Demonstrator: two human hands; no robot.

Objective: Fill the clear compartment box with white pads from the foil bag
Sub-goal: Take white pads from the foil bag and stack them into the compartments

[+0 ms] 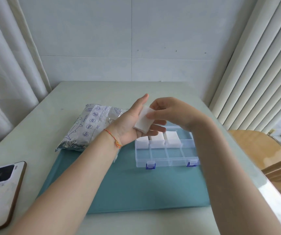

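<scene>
Three far compartments of the box (167, 160) already hold pads, directly below the fingers, so the stack is kept above them for a short drop. The left hand (133, 122) lies palm up, its fingers straight, and carries a small stack of pads (143, 122) like a tray. The right hand (170, 114) pinches the upper edge of the top pad, I judge to peel one piece off the stack. The bag (88, 126) lies on the worktop (88, 89) to the left of the fingers, close for the next refill. The near row, below and toward the person, has no pads yet.
</scene>
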